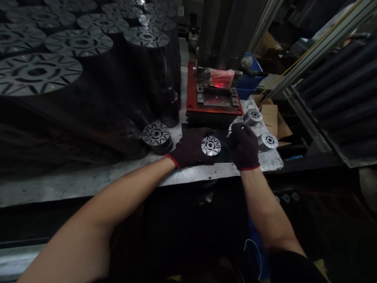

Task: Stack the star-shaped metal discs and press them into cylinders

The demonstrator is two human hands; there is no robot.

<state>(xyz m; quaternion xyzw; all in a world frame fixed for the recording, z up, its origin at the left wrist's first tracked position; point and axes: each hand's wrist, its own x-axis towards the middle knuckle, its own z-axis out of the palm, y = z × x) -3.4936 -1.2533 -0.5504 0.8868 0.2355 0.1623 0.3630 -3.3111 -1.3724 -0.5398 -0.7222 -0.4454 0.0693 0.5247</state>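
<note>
my left grip (191, 148) is lying open beside a slotted steel disc (211, 145) on the worktop (88, 184), and my right grip (243, 146) is pinching a small shiny piece (232, 129). a slip of that smooth piece could be knocking the disc out of place.

Disc stacks (88, 78) left, press (214, 98) ahead

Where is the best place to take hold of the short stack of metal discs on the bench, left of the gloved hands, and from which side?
Grip the short stack around its round side wall, coming from above and the near side. It seems to sit flat on the bench, so fingers cannot easily go under it, and taller dark stacks stand behind it.
</note>
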